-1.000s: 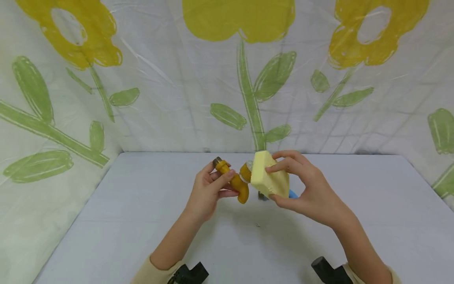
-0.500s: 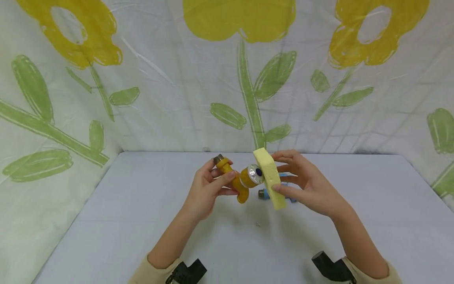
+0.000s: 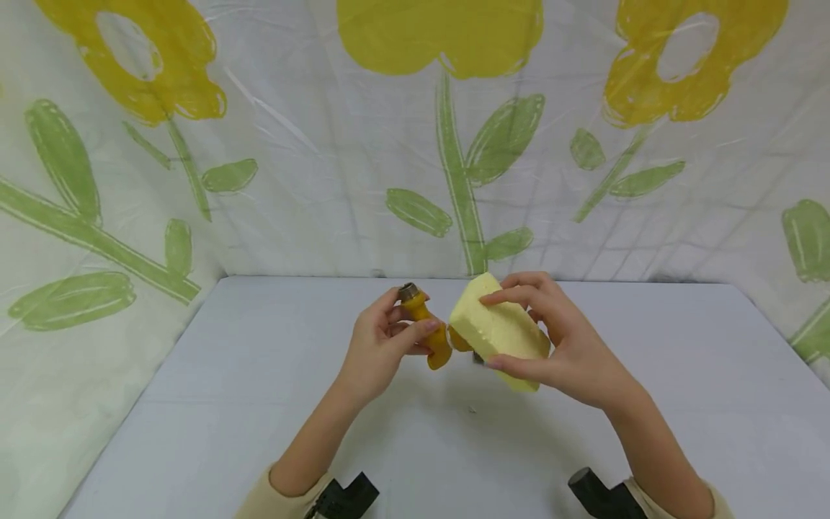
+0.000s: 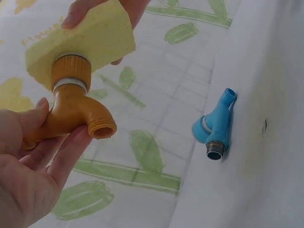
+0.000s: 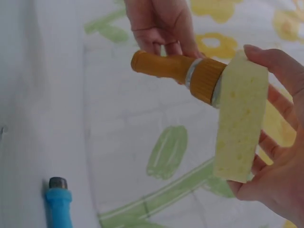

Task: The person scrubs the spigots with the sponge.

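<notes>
My left hand [image 3: 379, 346] grips an orange-yellow plastic tap [image 4: 71, 111] by its threaded inlet end, with the spout hanging down. The tap's ribbed knob [image 5: 207, 80] points toward my right hand [image 3: 560, 339]. Between the thumb and fingers of that hand is a pale yellow sponge [image 3: 496, 324], a thick block with small pores. One broad face of the sponge lies against the end of the knob in both wrist views, hiding the knob's face. Both things are held above the table.
A blue tap [image 4: 216, 126] with a metal threaded end lies on the white table [image 3: 259, 432], mostly hidden behind the sponge in the head view. A small dark mark [image 3: 472, 410] shows on the cloth. Behind stands a flower-printed curtain [image 3: 311, 180].
The sponge turns in my right hand: edge-on half a second ago with the knob's silver face showing, it now tilts its broad side over the knob. My left hand keeps its hold on the tap.
</notes>
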`<action>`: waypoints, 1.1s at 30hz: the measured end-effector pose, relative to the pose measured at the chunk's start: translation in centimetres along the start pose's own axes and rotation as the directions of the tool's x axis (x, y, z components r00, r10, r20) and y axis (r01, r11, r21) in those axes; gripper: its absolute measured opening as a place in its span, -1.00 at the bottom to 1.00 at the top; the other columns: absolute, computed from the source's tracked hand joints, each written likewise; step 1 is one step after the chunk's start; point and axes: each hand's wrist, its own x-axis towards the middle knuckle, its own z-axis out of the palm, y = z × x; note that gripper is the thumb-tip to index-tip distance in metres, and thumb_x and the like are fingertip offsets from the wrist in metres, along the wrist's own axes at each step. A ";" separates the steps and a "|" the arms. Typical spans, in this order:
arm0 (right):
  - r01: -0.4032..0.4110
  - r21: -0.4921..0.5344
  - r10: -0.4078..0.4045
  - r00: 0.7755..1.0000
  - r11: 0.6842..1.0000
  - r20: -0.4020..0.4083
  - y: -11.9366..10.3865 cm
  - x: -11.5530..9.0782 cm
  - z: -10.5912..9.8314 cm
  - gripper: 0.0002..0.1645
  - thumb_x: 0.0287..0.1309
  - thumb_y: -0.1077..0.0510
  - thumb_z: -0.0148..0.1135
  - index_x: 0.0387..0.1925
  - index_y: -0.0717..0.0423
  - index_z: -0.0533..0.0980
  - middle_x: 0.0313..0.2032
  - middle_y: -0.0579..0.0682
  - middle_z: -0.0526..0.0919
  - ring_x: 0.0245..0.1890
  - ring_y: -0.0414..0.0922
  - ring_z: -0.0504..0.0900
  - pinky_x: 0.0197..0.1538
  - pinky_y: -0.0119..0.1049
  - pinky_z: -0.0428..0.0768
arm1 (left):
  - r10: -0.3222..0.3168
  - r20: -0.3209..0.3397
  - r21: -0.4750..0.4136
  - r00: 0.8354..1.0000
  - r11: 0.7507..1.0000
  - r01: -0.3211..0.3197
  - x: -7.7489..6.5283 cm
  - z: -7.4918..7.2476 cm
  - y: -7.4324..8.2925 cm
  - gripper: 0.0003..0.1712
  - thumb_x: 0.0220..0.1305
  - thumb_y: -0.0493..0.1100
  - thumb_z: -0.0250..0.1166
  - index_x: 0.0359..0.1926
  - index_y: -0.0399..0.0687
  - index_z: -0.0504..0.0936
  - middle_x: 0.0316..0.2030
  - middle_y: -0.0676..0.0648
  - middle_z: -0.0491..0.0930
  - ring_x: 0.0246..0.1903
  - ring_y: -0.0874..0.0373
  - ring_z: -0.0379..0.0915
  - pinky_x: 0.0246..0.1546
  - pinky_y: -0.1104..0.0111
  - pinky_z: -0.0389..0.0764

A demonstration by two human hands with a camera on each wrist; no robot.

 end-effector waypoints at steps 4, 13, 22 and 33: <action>0.067 0.005 -0.067 0.998 0.998 0.014 0.0 -0.1 0.0 -0.26 -0.11 0.36 0.69 0.13 -0.06 0.57 0.23 -0.11 0.44 0.23 -0.15 0.42 0.03 -0.32 0.49 | -0.042 -0.026 -0.068 0.999 0.997 0.040 0.1 -0.2 0.0 -0.69 0.48 -0.37 0.28 0.17 -0.35 0.50 -0.13 -0.26 0.72 -0.24 0.06 0.78 -0.23 0.20 0.85; 0.055 0.179 -0.063 0.997 0.982 0.042 1.1 0.0 -0.6 -0.29 0.12 0.53 0.46 0.28 0.11 0.50 0.31 -0.06 0.54 0.23 -0.14 0.52 0.18 -0.40 0.62 | -0.043 0.028 -0.147 0.999 0.988 0.047 0.2 -0.6 0.0 -0.71 0.51 -0.40 0.22 0.15 -0.45 0.46 -0.20 -0.09 0.71 -0.25 0.15 0.75 -0.24 0.26 0.84; 0.046 0.026 -0.045 0.999 0.999 -0.010 0.3 -0.1 0.2 -0.28 0.08 0.37 0.57 0.27 -0.05 0.60 0.27 -0.14 0.53 0.18 -0.16 0.49 0.00 -0.34 0.59 | -0.024 0.028 -0.053 0.999 0.998 0.026 0.1 -0.6 -0.1 -0.66 0.49 -0.36 0.29 0.20 -0.38 0.52 -0.16 -0.18 0.73 -0.29 0.14 0.78 -0.26 0.23 0.85; 0.037 0.151 -0.037 0.999 0.988 0.000 1.2 0.1 0.0 -0.28 0.03 0.49 0.55 0.23 0.11 0.54 0.25 -0.08 0.55 0.12 -0.11 0.51 0.08 -0.38 0.62 | -0.041 0.023 -0.111 0.999 0.993 0.043 0.5 -0.9 -0.5 -0.68 0.50 -0.35 0.26 0.19 -0.38 0.49 -0.19 -0.06 0.72 -0.29 0.14 0.75 -0.28 0.27 0.84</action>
